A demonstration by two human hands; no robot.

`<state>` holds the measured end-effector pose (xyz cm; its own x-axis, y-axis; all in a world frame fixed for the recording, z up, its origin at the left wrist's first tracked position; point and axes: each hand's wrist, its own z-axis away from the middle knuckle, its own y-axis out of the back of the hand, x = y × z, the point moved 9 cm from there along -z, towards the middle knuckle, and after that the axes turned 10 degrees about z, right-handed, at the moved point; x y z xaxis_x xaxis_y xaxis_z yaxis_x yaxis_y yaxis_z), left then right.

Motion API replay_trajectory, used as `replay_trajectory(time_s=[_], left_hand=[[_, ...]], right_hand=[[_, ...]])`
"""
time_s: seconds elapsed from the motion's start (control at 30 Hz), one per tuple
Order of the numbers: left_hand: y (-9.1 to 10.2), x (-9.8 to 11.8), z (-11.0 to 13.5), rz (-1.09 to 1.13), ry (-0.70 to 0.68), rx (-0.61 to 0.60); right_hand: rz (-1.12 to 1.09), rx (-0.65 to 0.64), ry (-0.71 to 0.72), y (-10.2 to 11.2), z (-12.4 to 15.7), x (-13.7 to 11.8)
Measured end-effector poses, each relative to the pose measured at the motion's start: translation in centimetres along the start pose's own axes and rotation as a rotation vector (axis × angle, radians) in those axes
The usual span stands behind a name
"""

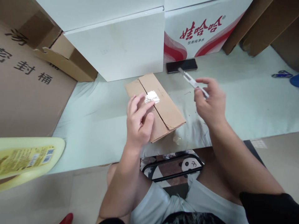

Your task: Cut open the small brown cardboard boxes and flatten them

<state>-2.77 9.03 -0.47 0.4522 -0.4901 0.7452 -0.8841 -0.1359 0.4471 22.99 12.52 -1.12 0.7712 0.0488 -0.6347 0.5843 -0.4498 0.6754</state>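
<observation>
A small brown cardboard box lies at a slant on the pale green cloth, its top flaps meeting along a dark seam. Shiny clear tape is bunched across that seam. My left hand rests on the box with its fingers stretched out, the index fingertip at the tape. To the right of the box, my right hand is raised and grips a utility knife, which points up and left, apart from the box.
A black phone lies behind the box, before white cartons. A large cardboard box and a yellow-green bottle stand left. Blue-handled scissors lie far right. The table's front edge runs above my knees.
</observation>
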Motion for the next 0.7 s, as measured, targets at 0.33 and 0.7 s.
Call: replay_trajectory(time_s=[0.33,0.7], left_hand=[[-2.8,2.2,0.9,-0.178,-0.086,-0.009],[-2.7,2.4,0.8,-0.149,-0.090,0.016]], right_hand=[[-0.480,0.040,0.326,3.4,4.4,-8.0],[-0.223,-0.004,0.425,2.0,5.0,-9.2]])
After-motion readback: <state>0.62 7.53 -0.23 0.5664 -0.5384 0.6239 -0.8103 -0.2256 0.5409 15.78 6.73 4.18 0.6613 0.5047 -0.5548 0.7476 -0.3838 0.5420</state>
